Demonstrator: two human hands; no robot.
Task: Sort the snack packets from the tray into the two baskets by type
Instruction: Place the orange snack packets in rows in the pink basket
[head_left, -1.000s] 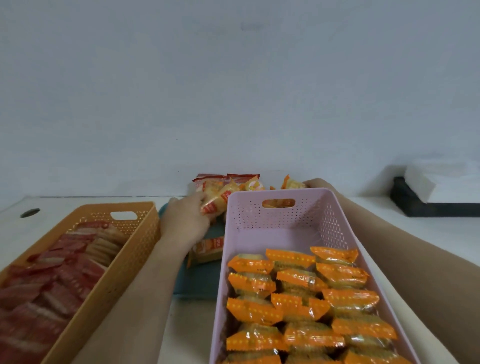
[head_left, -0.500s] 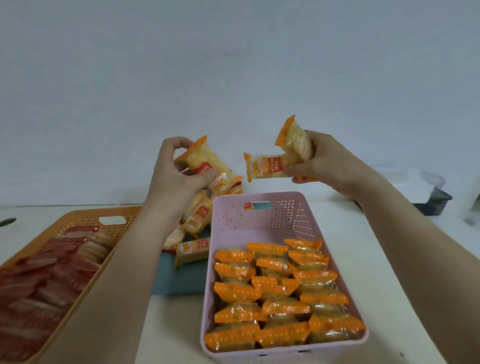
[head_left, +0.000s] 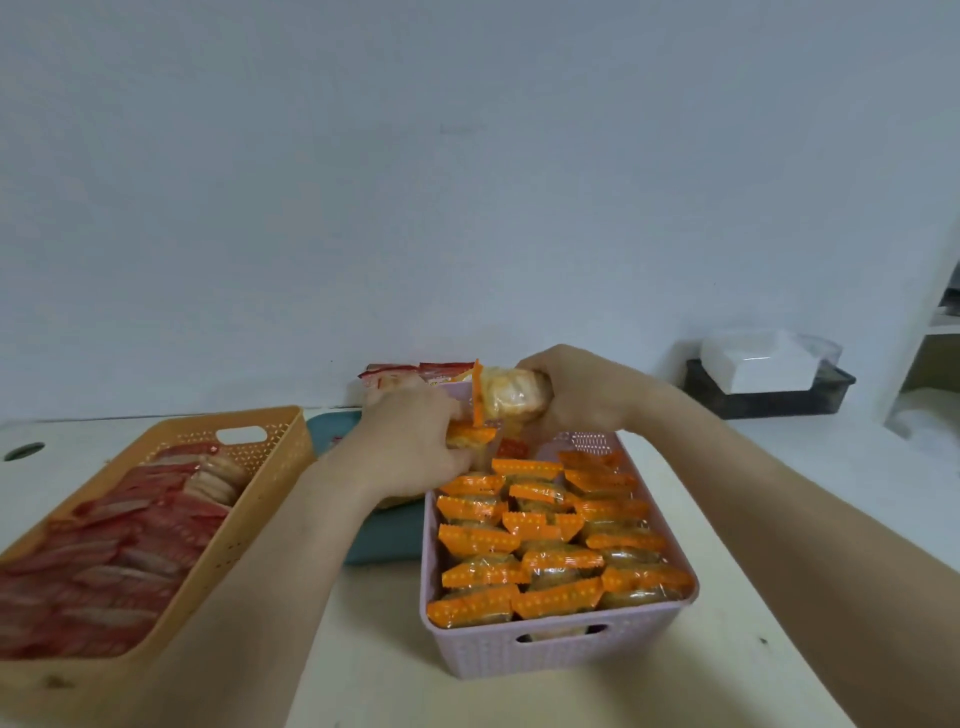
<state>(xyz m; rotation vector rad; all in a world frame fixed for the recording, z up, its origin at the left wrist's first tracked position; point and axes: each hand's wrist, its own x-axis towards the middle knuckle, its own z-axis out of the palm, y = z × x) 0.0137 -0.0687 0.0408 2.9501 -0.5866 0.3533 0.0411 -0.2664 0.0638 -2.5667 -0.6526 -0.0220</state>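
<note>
My left hand (head_left: 410, 447) grips an orange-edged snack packet (head_left: 467, 435) low over the far end of the pink basket (head_left: 561, 649). My right hand (head_left: 576, 395) holds another orange-edged packet (head_left: 506, 397) just above it. The pink basket is packed with rows of orange packets (head_left: 545, 545). On the left stands the orange basket (head_left: 270, 478), filled with red packets (head_left: 119, 551). The teal tray (head_left: 384, 540) lies between and behind the baskets, mostly hidden by my left arm. A few red packets (head_left: 415, 371) show at its far end.
A black tray holding a white box (head_left: 753, 364) sits at the back right by the wall. A white shelf unit (head_left: 935, 353) stands at the far right. A dark cable hole (head_left: 23, 451) is in the tabletop at the far left.
Both hands lifted orange packets off the tray, raised them, then came down toward the far end of the pink basket. The view has tilted downward.
</note>
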